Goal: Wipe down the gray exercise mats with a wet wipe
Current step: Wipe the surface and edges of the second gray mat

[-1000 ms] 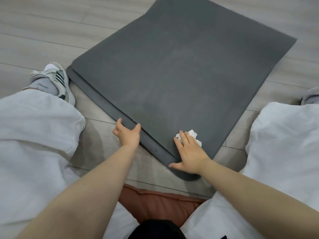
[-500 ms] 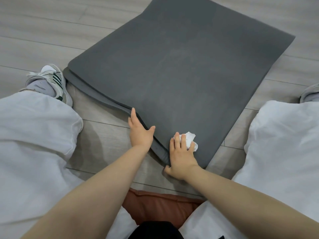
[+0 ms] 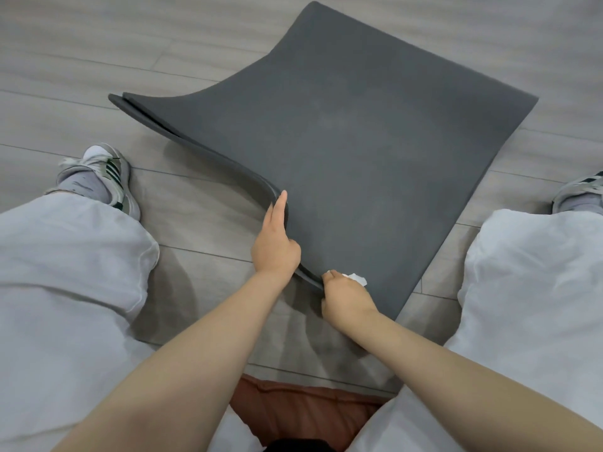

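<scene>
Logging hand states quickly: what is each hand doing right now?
Left hand: grips the lifted edge of the gray mats.
Right hand: holds the wet wipe at the mats' edge.

Matt foam mats [image 3: 342,151] on smooth wood-look floor [image 3: 81,60].

Stacked gray mats [image 3: 342,151], near edge lifted, curled
</scene>
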